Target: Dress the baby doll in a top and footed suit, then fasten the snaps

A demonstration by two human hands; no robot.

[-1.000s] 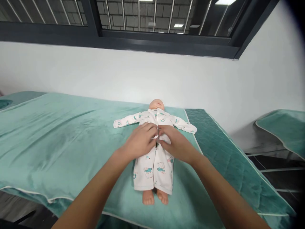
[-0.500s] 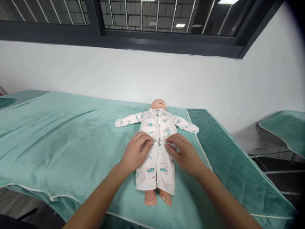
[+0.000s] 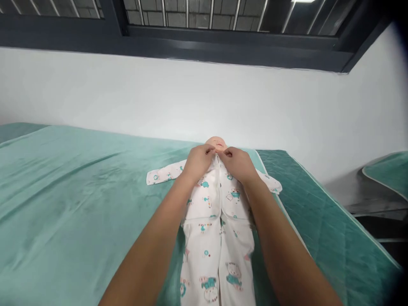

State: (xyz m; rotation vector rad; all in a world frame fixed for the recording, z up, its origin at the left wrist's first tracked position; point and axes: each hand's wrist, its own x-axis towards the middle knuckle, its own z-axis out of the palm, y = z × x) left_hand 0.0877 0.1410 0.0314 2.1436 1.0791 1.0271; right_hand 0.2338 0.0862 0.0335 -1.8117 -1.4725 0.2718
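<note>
A baby doll [image 3: 217,141] lies on its back on a green sheet, dressed in a white printed top [image 3: 208,196] and white printed trousers [image 3: 204,255]. Its sleeves stretch out to both sides. At the doll's neck, my left hand [image 3: 200,160] pinches the left side of the top's collar. My right hand [image 3: 237,162] pinches the collar's other side, close beside it. The front edges of the top meet along the middle of the chest, and my forearms cover parts of its sides.
The light green sheet [image 3: 79,204] spreads to the left, with a darker quilted pad [image 3: 321,212] at the right. Behind stands a white wall [image 3: 191,97] below a dark window frame [image 3: 223,49]. Another green-covered surface [image 3: 390,172] is at the far right.
Both hands have moved up from the waist, at the top's lower edge, to the collar. The view has come closer, and the doll's feet are out of view.
</note>
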